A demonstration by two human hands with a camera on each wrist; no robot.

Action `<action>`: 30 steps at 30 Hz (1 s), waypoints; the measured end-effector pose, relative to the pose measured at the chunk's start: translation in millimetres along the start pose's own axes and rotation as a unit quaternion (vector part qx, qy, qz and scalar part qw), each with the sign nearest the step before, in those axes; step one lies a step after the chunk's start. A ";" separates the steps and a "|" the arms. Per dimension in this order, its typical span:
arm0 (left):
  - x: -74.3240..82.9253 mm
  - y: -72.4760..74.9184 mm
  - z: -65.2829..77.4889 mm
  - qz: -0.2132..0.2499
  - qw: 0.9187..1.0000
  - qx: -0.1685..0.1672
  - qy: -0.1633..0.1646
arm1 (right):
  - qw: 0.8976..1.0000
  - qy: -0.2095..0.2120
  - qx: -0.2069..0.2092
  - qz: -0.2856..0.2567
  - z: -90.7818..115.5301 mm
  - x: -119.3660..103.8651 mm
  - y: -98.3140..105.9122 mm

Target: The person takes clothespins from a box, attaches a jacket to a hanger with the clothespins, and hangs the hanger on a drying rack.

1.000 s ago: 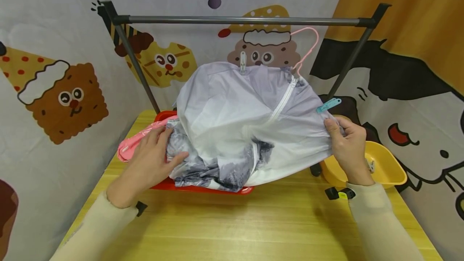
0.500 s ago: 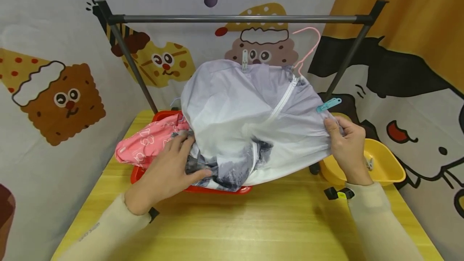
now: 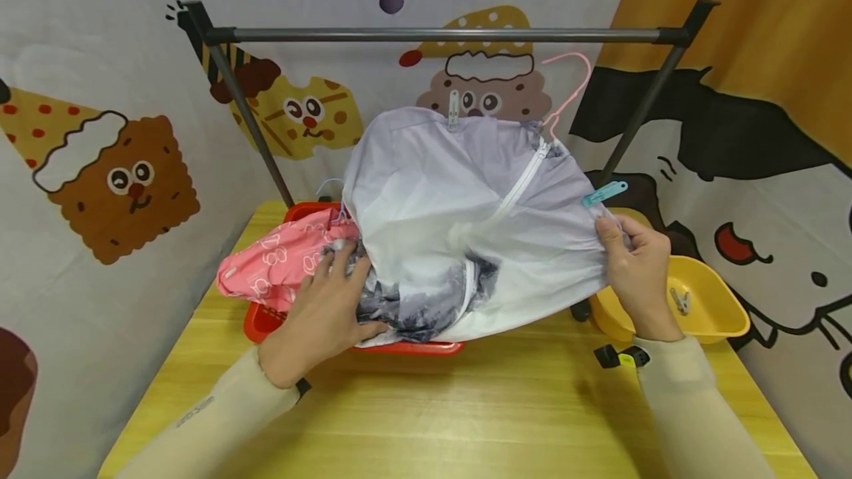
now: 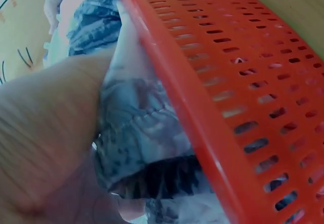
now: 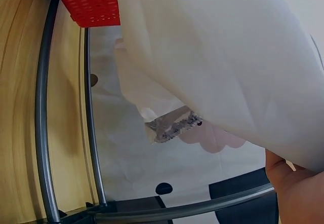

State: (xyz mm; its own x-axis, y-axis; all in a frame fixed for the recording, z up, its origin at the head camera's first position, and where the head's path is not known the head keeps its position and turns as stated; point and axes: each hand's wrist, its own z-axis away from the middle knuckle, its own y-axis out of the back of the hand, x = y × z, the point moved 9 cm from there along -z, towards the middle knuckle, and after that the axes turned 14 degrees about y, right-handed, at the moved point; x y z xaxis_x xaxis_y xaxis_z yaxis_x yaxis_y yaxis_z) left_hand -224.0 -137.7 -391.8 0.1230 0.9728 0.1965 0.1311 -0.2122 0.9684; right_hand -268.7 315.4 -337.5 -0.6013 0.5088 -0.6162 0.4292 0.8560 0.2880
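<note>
Since the earlier head views, the left hand [image 3: 326, 309] has slid rightward along the zipped garment [image 3: 433, 183], whose left edge has shifted right too; more of the pink cloth [image 3: 266, 265] now lies bare to the left, while the right hand [image 3: 635, 265] stays in place.

From the head, the lilac-and-white garment stretches over the red basket [image 3: 413, 348] towards the right hand, whose thumb and fingers pinch its right edge; the left hand's fingers are spread apart and rest on the grey-mottled part, beside the pink cloth; a teal clip [image 3: 604, 194] sits on the garment just above the right hand, a pale clip [image 3: 453, 111] at its top edge; a pink hanger [image 3: 568, 98] rises from its collar, well below the grey bar [image 3: 439, 35]; a yellow tray [image 3: 705, 309] containing a small clip [image 3: 680, 301] stands behind the right hand.

At the left wrist, a gathered hem [image 4: 147, 122] lies between hand and basket rim, touching the rim; I cannot tell the fingers' state there.

At the right wrist, the white cloth runs taut to the hand at lower right; the fingertips are hidden.
</note>
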 end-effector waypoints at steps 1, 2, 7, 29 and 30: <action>1.3 0.1 -0.3 -0.007 1.000 0.008 -0.006 | 1.000 -0.002 0.000 0.002 0.6 0.6 0.1; 2.6 0.3 -0.4 -0.014 1.000 0.015 -0.013 | 1.000 -0.004 -0.001 0.002 1.0 1.2 0.1; 9.9 3.9 0.4 -0.046 0.996 0.058 -0.054 | 1.000 -0.005 -0.005 0.000 1.9 1.7 -1.3; 8.7 38.3 0.0 0.065 0.990 0.101 -0.079 | 1.000 -0.006 0.010 -0.002 1.0 3.9 2.4; 9.7 42.6 0.6 0.075 0.987 0.112 -0.085 | 1.000 -0.006 0.014 -0.002 0.9 4.1 3.3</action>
State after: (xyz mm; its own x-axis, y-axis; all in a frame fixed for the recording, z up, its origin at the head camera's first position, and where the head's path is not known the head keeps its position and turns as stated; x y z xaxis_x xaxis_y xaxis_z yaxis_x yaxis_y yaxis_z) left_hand -216.6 -137.3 -348.7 0.3183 0.9030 0.2887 0.3115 -0.3872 0.8678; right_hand -269.2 320.2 -339.8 -0.5946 0.5048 -0.6258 0.4455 0.8548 0.2661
